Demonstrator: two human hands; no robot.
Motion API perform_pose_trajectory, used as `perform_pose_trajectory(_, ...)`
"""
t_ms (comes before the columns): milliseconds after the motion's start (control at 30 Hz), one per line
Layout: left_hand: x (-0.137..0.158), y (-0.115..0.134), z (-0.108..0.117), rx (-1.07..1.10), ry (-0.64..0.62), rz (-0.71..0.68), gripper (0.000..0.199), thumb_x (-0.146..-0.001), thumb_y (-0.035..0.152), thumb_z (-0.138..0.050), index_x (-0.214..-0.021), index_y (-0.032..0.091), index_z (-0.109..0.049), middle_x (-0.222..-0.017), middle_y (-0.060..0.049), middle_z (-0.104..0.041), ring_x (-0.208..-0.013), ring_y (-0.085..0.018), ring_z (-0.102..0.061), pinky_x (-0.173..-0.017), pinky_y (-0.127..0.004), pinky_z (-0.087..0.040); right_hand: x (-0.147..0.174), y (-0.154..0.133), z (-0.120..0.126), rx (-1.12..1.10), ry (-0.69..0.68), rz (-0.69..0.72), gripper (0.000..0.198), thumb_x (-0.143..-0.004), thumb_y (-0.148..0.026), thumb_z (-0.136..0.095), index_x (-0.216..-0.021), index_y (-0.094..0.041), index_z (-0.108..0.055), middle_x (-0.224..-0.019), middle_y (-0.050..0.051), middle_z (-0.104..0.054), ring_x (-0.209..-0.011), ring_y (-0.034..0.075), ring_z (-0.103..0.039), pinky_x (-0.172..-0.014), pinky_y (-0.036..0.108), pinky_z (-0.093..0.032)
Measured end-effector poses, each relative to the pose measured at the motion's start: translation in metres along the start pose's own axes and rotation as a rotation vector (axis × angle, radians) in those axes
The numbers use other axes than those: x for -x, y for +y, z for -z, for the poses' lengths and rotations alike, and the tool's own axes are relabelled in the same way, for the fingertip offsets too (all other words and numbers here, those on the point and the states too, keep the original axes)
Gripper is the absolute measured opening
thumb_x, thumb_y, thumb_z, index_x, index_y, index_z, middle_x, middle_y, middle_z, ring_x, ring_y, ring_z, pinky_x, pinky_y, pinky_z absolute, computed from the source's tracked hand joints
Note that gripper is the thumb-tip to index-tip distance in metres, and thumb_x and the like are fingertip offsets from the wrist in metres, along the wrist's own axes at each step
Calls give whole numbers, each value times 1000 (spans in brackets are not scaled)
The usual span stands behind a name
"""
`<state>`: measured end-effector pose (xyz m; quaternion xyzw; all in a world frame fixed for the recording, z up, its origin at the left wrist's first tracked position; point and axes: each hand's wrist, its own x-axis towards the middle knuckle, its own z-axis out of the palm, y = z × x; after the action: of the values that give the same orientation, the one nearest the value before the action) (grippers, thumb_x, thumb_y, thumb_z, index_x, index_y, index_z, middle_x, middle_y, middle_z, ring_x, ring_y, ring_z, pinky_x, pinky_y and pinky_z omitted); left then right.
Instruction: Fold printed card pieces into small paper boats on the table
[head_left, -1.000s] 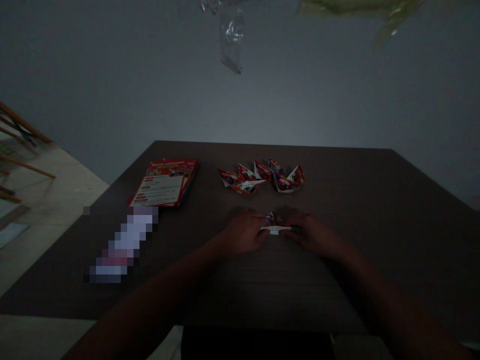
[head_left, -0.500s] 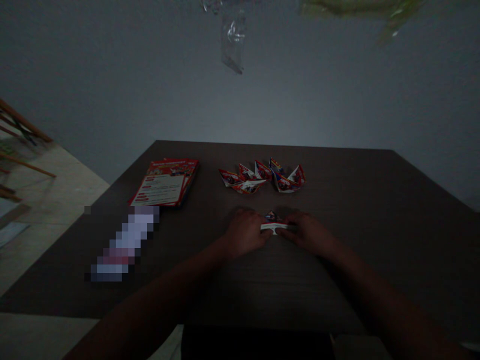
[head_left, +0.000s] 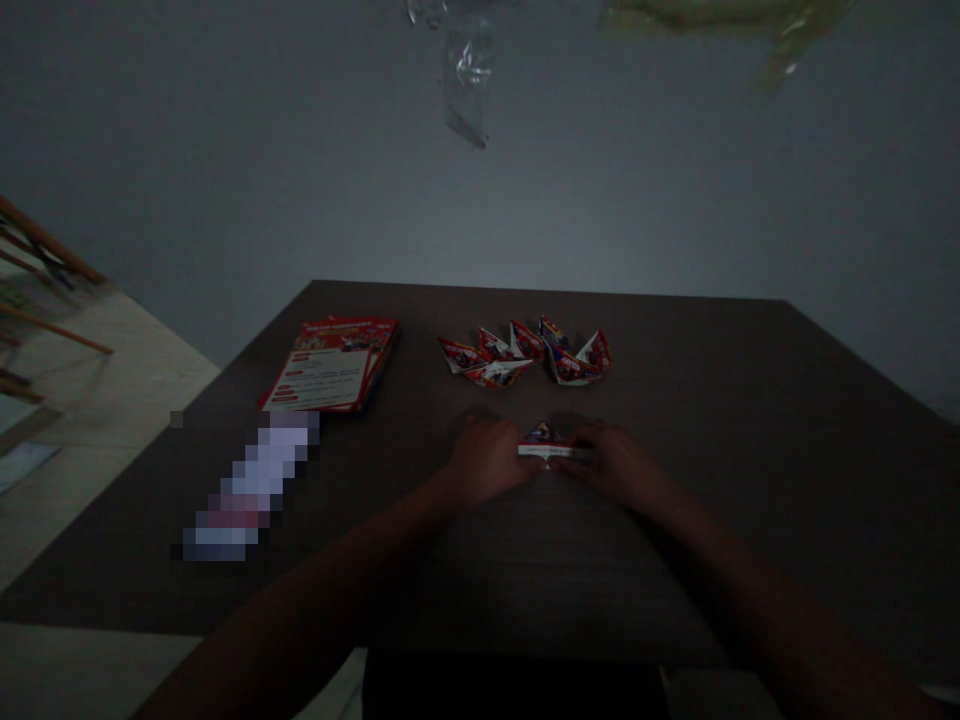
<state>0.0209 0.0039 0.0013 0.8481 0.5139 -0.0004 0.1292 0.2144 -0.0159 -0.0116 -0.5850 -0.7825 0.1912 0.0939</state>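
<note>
Between my two hands is a small folded paper (head_left: 543,434), with a printed peak and a white strip along its near edge. My left hand (head_left: 491,462) grips its left end, the thumb along the near edge. From the other side my right hand (head_left: 611,462) pinches the right end, fingers closed on it. The fingers partly cover both ends. Beyond the hands stand several folded paper boats (head_left: 499,372), red, white and blue, grouped close together on the dark wooden table (head_left: 712,400).
A stack of red and white printed leaflets (head_left: 326,370) lies at the table's left. Nearer me is a pixelated, blurred-out object (head_left: 255,485). A pale wall (head_left: 600,200) rises behind the table, with a clear plastic bag (head_left: 466,85) hanging on it. Wooden furniture (head_left: 52,240) stands far left.
The white strip along the paper's near edge looks straighter and flatter, and more of the printed peak shows. Both hands stay almost in place; the boats and leaflets have not moved.
</note>
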Motion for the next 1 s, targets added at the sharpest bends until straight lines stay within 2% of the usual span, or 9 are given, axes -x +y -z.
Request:
perform_pose_trajectory(433,-1,-12,6,15,-55,34,43,-72,57,-55,-77,17,-71,-78,-10,-69,-79,-25,-63,-74,-34,-45,2,4,4,-88,6,-88,29,-73,-42,-63,-92,-20,-68,-87,7,-70,-78,22,-64,-65,29,-44)
perform_pose_trajectory(633,0,-20,11,27,-108,20,45,-72,59,-54,-79,17,-72,-76,-9,-68,-73,-22,-63,-66,-30,-44,1,9,5,-133,-7,-98,26,-71,-40,-66,-89,-21,-67,-88,6,-70,-77,21,-63,-66,28,-43)
perform_pose_trajectory(800,-1,-27,13,51,-143,31,44,-70,59,-55,-78,19,-72,-74,-7,-68,-67,-20,-62,-58,-27,-41,1,13,7,-127,-44,-148,33,-70,-44,-65,-92,-20,-67,-82,6,-68,-70,20,-61,-59,27,-41)
perform_pose_trajectory(1000,-1,-34,19,102,-197,7,38,-70,53,-57,-76,19,-72,-70,-5,-68,-62,-17,-59,-52,-25,-36,4,18,12,-141,-59,-158,31,-69,-41,-67,-90,-19,-67,-77,5,-66,-65,17,-60,-55,26,-39)
